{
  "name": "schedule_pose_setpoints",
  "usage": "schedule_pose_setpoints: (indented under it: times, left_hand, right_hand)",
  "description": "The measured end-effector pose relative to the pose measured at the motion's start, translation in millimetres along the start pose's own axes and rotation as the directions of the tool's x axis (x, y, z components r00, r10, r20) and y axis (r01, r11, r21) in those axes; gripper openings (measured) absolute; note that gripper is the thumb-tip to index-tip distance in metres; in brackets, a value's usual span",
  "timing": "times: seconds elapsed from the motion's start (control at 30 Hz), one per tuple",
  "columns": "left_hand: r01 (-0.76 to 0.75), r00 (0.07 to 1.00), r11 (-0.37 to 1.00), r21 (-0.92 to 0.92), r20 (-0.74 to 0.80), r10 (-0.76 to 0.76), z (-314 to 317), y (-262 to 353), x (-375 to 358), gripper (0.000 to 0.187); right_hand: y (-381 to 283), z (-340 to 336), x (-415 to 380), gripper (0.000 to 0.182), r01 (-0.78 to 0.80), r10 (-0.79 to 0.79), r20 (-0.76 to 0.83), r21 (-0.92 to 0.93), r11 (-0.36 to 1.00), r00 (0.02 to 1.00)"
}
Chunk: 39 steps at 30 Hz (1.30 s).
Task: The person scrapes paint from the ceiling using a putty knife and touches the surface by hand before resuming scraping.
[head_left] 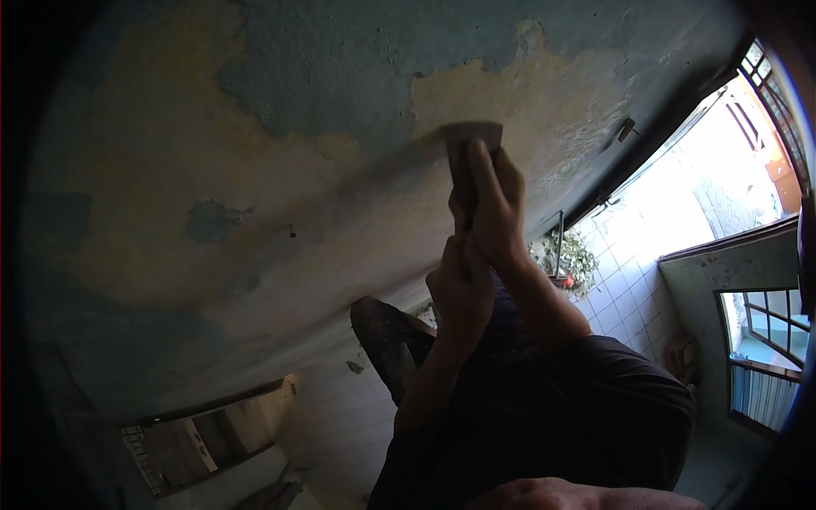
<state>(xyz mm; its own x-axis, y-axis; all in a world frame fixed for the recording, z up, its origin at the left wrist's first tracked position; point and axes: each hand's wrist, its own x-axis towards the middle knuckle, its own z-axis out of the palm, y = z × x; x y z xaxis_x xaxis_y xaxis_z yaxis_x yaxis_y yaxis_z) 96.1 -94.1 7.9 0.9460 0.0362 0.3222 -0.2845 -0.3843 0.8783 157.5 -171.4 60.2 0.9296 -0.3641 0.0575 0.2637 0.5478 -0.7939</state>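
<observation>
While both hands grip one scraper (470, 157), I see its flat edge pushed against the peeling wall (255, 127). My right hand (497, 204) presses fingers along the blade; my left hand (459, 289) wraps the handle below. Lots of bare wall lies all around.

Both arms raised overhead, hands stacked one above the other.

The right hand (495, 204) reaches highest, fingers stretched long and pressed forward, wrist straight above a bare forearm. The left hand (459, 289) sits just below it, curled in a closed grip, touching the right wrist. Both forearms run down toward dark short sleeves.
</observation>
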Motion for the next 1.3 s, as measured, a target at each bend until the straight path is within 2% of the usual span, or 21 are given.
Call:
schedule_pose_setpoints:
  times: [0.07,0.17,0.2,0.27,0.4,0.47,0.57,0.7,0.8,0.9,1.03,1.17,1.3]
  left_hand:
    - [0.016,0.995,1.0,0.02,-0.101,-0.014,-1.9,-12.9,-12.9,0.027]
    - [0.06,0.985,0.995,0.081,-0.166,-0.046,-14.5,-31.2,-27.5,0.035]
    - [0.062,0.985,0.995,0.081,-0.166,-0.047,-18.2,-33.6,-28.8,0.035]
    - [0.044,0.98,0.996,-0.084,-0.191,-0.059,-26.0,-36.5,-30.9,0.04]
    - [0.045,0.968,0.998,-0.051,-0.246,-0.057,-33.9,-25.2,-27.0,0.04]
    - [0.042,0.96,0.999,-0.021,-0.277,-0.046,-35.6,-21.5,-24.1,0.038]
    - [0.052,0.979,0.998,-0.019,-0.194,-0.055,-43.4,-17.2,-16.0,0.035]
    - [0.064,0.982,0.998,-0.008,-0.179,-0.064,-46.9,-20.9,-16.3,0.033]
    - [0.068,0.96,0.998,0.001,-0.272,-0.065,-38.2,-24.2,-21.8,0.033]
    - [0.089,0.965,0.996,0.032,-0.25,-0.078,-32.9,-31.8,-18.8,0.034]
    - [0.116,0.961,0.992,0.046,-0.258,-0.1,-34.0,-31.3,-22.5,0.035]
    - [0.033,0.958,0.999,0.018,-0.285,-0.026,-25.0,-23.7,-13.9,0.034]
    - [0.105,0.961,0.994,0.009,-0.26,-0.1,-26.7,-22.3,-23.5,0.034]
  right_hand:
    - [16.1,-2.9,-9.5,0.031,-0.043,0.043,0.023,0.018,0.999,0.999]
    - [31.9,8.2,-23.5,0.032,-0.162,0.161,0.084,0.0,0.987,0.983]
    - [29.5,14.4,-26.0,0.032,-0.164,0.163,0.084,0.0,0.987,0.983]
    - [24.8,26.0,-30.5,0.033,-0.16,0.16,0.165,-0.015,0.987,0.973]
    - [27.5,34.7,-33.0,0.034,-0.155,0.17,0.179,-0.095,0.983,0.969]
    - [27.2,38.9,-32.5,0.034,-0.141,0.153,0.176,-0.079,0.987,0.972]
    - [23.3,43.7,-30.2,0.033,-0.128,0.133,0.176,-0.038,0.991,0.975]
    - [25.9,46.8,-31.6,0.033,-0.123,0.118,0.175,0.016,0.992,0.977]
    - [24.6,43.4,-32.4,0.033,-0.146,0.151,0.17,-0.043,0.988,0.974]
    - [20.6,43.7,-27.1,0.033,-0.112,0.117,0.187,-0.035,0.993,0.975]
    - [26.6,41.1,-32.0,0.032,-0.138,0.147,0.158,-0.067,0.988,0.977]
    - [21.8,42.6,-20.4,0.031,-0.09,0.099,0.196,-0.054,0.994,0.976]
    - [22.5,38.2,-27.7,0.031,-0.124,0.141,0.177,-0.105,0.987,0.974]
